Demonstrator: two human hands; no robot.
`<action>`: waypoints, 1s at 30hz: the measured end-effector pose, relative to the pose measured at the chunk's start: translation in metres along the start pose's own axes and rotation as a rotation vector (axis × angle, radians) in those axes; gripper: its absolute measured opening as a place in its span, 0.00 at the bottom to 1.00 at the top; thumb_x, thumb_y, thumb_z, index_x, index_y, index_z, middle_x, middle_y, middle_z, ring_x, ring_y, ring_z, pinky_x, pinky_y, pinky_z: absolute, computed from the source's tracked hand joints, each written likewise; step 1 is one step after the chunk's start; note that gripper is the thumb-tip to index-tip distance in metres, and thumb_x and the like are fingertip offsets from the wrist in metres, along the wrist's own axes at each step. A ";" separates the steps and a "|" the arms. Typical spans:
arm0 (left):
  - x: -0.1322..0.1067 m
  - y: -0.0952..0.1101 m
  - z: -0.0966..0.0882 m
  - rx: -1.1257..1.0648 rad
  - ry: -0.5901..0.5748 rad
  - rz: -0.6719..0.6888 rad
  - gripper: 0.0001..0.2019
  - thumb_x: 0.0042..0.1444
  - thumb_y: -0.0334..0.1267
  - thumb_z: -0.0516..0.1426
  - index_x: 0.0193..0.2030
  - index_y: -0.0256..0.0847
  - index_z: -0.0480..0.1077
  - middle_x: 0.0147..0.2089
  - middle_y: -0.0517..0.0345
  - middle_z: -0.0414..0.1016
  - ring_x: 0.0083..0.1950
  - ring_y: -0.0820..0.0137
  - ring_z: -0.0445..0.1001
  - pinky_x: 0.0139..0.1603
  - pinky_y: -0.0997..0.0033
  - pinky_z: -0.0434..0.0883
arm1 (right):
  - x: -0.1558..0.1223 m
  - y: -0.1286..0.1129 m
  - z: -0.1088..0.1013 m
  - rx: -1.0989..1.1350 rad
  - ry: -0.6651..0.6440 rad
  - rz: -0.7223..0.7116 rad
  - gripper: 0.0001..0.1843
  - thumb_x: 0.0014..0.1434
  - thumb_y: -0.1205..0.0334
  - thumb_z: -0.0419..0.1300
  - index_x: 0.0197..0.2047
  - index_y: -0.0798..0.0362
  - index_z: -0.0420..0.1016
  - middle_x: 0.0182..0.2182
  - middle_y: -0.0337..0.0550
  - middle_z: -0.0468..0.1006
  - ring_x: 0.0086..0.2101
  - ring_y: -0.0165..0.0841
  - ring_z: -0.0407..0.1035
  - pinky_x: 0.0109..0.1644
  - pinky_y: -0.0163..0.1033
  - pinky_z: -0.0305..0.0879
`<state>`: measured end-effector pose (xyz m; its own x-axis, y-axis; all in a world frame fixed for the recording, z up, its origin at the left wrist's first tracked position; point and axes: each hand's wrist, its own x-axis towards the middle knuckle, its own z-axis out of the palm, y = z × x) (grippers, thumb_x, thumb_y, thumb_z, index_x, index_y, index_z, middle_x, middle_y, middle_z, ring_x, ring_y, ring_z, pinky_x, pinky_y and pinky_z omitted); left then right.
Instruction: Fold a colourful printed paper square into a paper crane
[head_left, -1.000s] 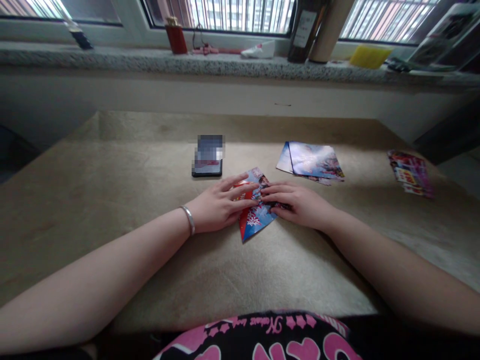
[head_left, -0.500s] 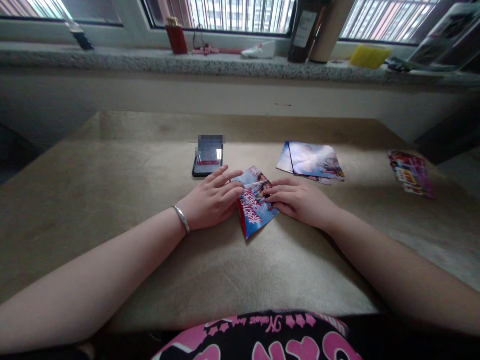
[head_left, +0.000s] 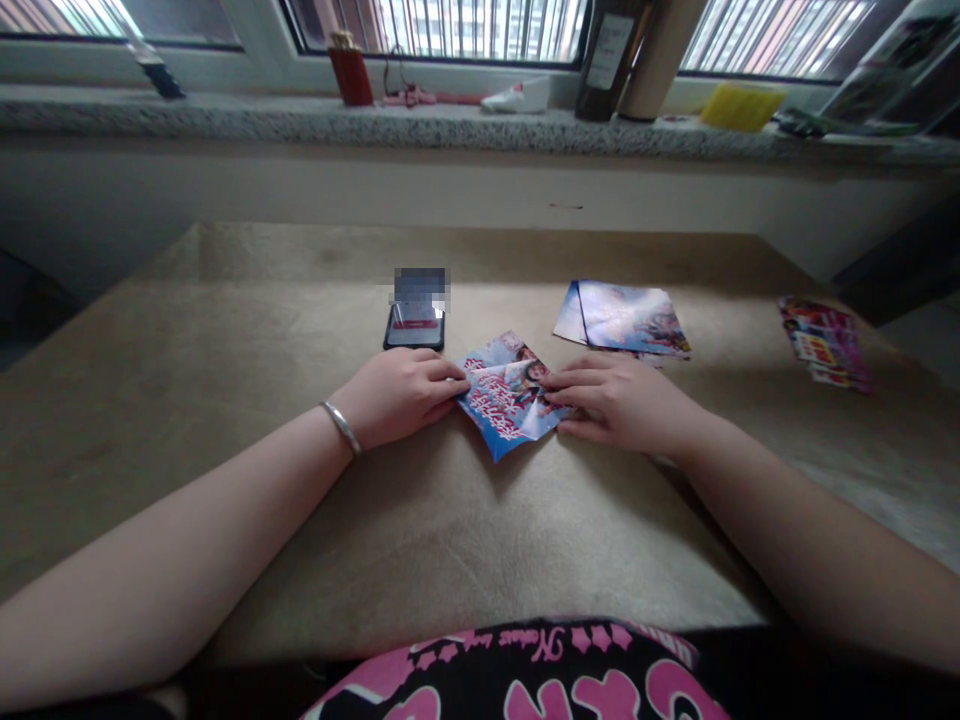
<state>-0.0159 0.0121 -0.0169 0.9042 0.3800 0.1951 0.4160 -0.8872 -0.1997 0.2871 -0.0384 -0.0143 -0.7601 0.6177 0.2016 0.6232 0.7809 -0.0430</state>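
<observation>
A creased, glossy printed paper sheet (head_left: pixel 499 395), blue with white and red lettering, lies in front of me on the table, turned so that one corner points at me. Its near corner looks slightly raised. My left hand (head_left: pixel 409 395), a silver bangle at the wrist, pinches the sheet's left corner with closed fingers. At the right corner, my right hand (head_left: pixel 615 400) has its fingertips over the paper and its thumb at the edge, gripping it. What the thumbs do beneath the sheet is hidden.
Behind my left hand lies a phone (head_left: pixel 415 325). A small stack of printed sheets (head_left: pixel 634 318) sits behind my right hand, and more colourful printed pieces (head_left: pixel 821 345) lie far right. Along the windowsill (head_left: pixel 262 125) stand a red container (head_left: pixel 350 75), a dark bottle (head_left: pixel 606 65) and a yellow block (head_left: pixel 742 106).
My left hand has moved left, pulling back from over the sheet to its left corner. The sheet is spread wider, showing more creases. My right hand has shifted slightly right.
</observation>
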 end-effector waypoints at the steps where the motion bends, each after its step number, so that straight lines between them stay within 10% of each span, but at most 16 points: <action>1: -0.001 -0.001 0.000 0.004 -0.008 -0.004 0.14 0.65 0.41 0.49 0.49 0.42 0.74 0.46 0.53 0.77 0.42 0.67 0.75 0.43 0.68 0.71 | 0.000 -0.001 0.000 -0.019 0.001 -0.003 0.16 0.61 0.53 0.56 0.47 0.50 0.78 0.51 0.42 0.77 0.45 0.40 0.71 0.48 0.47 0.68; 21: -0.001 -0.004 -0.009 0.078 -0.108 -0.017 0.11 0.63 0.39 0.52 0.45 0.45 0.75 0.36 0.57 0.74 0.35 0.70 0.71 0.32 0.73 0.63 | -0.004 0.001 0.001 -0.188 0.022 -0.024 0.13 0.61 0.65 0.53 0.39 0.49 0.80 0.31 0.41 0.79 0.30 0.31 0.69 0.32 0.36 0.57; 30: 0.000 -0.002 -0.006 -0.155 -0.072 -0.143 0.12 0.60 0.38 0.51 0.35 0.42 0.76 0.33 0.57 0.72 0.35 0.71 0.69 0.34 0.74 0.63 | -0.003 -0.004 0.000 -0.023 -0.015 0.197 0.11 0.55 0.67 0.53 0.32 0.50 0.78 0.30 0.41 0.78 0.29 0.30 0.68 0.30 0.35 0.54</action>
<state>-0.0171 0.0123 -0.0109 0.8440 0.5176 0.1406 0.5255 -0.8505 -0.0234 0.2871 -0.0431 -0.0151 -0.6259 0.7597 0.1765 0.7639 0.6428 -0.0579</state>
